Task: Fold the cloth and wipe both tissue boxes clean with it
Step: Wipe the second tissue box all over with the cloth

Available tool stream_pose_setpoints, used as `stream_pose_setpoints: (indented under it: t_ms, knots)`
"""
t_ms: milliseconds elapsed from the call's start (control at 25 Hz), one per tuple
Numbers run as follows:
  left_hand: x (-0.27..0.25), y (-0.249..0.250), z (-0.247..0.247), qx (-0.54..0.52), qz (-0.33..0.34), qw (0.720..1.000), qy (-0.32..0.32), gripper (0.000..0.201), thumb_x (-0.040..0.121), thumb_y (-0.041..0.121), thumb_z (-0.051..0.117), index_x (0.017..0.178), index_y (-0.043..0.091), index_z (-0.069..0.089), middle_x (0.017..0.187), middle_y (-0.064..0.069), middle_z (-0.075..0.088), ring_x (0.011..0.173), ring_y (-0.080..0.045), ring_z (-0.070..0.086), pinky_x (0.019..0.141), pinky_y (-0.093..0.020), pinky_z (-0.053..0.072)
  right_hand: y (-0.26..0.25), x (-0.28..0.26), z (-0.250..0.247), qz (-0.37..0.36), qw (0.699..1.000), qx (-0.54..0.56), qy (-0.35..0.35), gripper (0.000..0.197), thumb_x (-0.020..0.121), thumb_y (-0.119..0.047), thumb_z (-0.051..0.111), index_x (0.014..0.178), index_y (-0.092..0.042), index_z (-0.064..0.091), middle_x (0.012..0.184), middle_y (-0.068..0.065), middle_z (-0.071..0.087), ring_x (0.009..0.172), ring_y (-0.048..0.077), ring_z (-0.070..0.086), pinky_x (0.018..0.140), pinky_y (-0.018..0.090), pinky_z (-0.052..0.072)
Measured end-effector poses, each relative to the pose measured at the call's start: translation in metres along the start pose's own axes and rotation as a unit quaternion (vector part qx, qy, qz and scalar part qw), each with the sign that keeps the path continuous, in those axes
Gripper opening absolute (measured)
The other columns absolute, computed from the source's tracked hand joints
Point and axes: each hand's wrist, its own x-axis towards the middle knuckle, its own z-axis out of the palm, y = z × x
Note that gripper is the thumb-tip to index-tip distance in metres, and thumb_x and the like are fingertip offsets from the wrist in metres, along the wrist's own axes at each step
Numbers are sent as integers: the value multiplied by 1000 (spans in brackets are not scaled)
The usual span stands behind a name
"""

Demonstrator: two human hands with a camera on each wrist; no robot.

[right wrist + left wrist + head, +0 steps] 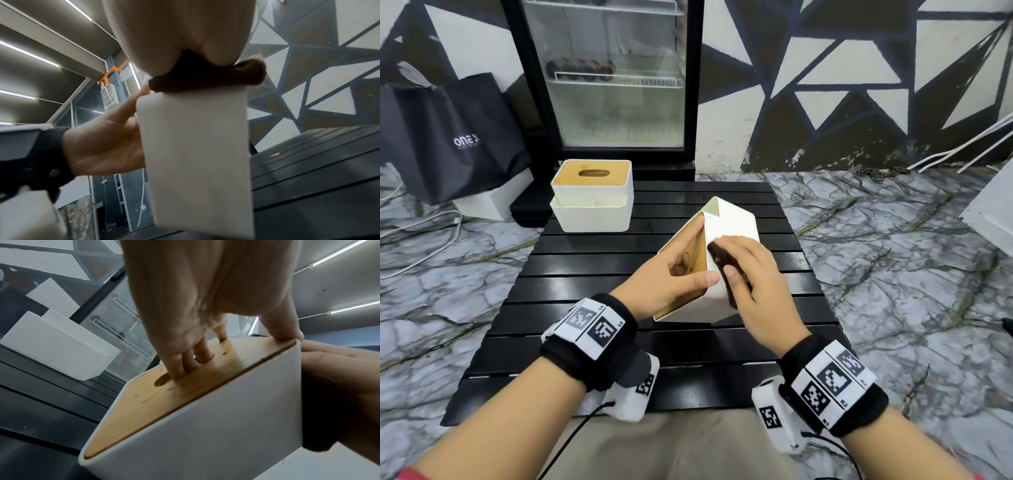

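A white tissue box with a bamboo lid is tipped on its edge at the middle of the black slatted table. My left hand grips it, with fingers hooked into the lid's slot and the thumb on the lid's rim. A folded dark brown cloth lies against the box's white side under my right hand, whose thumb and fingers hold it there. The right wrist view shows the cloth at the box's upper edge. A second tissue box stands upright at the table's back left.
A glass-door fridge stands just behind the table. A black bag and a white block sit on the marble floor at the left, with cables nearby. Another white object is at the right edge.
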Motion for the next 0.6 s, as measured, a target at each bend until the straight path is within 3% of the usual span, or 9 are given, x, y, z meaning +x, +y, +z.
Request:
stream_pose_setpoints:
  t_ms: [80, 160, 280, 360, 480, 600]
  knots:
    - [-3, 2, -1, -1, -1, 1000, 1, 87, 75, 35, 71, 141, 54, 17, 101, -2, 61, 83, 0, 57, 88, -14, 47, 6, -4, -4, 5, 1000, 2, -9, 36, 92, -24, 39, 125, -18, 52, 123, -12, 46, 119, 6, 38, 104, 14, 25]
    - [-4, 2, 0, -4, 0, 1000, 6, 89, 73, 34, 70, 142, 51, 17, 94, 2, 57, 79, -1, 55, 85, -13, 46, 11, -1, -7, 26, 1000, -3, -4, 37, 91, -25, 39, 125, -19, 53, 122, -14, 46, 119, 6, 38, 103, 16, 27]
    - [-2, 2, 3, -5, 0, 1000, 9, 87, 72, 38, 76, 134, 60, 19, 108, -4, 61, 91, -8, 56, 95, -21, 45, 7, 11, -4, 63, 998, -4, 5, 37, 89, -20, 40, 124, -18, 53, 118, -14, 47, 116, 8, 39, 100, 19, 28]
    - [-1, 1, 1, -4, -2, 1000, 12, 82, 72, 38, 72, 128, 65, 20, 116, -8, 62, 97, -9, 58, 98, -23, 45, -1, 12, 2, 52, 999, 1, 6, 36, 90, -20, 40, 124, -17, 53, 118, -13, 47, 115, 5, 37, 100, 17, 27]
    - [-4, 0, -2, -7, 0, 1000, 2, 84, 76, 34, 74, 133, 60, 18, 112, -5, 62, 95, -7, 59, 91, -16, 46, -2, 1, 4, 0, 1000, 3, -1, 36, 92, -25, 40, 125, -17, 53, 119, -12, 47, 116, 4, 38, 103, 14, 26]
    - [-4, 0, 0, 10, 8, 1000, -5, 87, 77, 30, 74, 139, 54, 17, 111, 3, 56, 94, -8, 56, 95, -20, 46, 6, 1, -4, 17, 1000, 4, 11, 35, 92, -25, 41, 123, -18, 54, 120, -12, 49, 117, 8, 41, 102, 19, 29]
